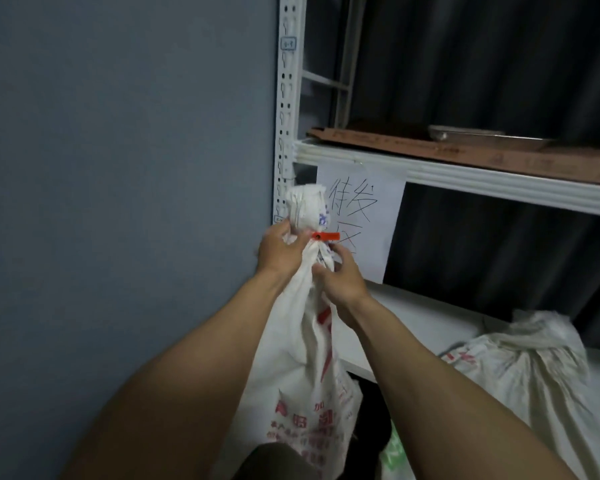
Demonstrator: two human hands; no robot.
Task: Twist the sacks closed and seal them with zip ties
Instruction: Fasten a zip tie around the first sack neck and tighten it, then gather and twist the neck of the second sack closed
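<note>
The white woven sack with red printing (302,358) stands tall in front of the corner post of the white metal shelving rack (465,178). Its neck is twisted into a tight rope and ringed by an orange plastic zip tie (324,236), whose flat end sticks out to the right. Whether the tie is pulled fully tight cannot be told. If it is slack, the twist could unwind once the grip eases, or the loop could ride up toward the frayed tuft above it and slip off. Pulling the tie sideways without steadying the neck might also drag the cloth out of its twist. The left hand (279,249) clasps the neck from the left at the level of the tie, thumb and fingers wrapped round the cloth. The right hand (340,278) grips the twisted cloth just below the tie, fingers curled. Both forearms reach up and forward. A second pale sack (520,368) lies on the lower shelf, well apart.
</note>
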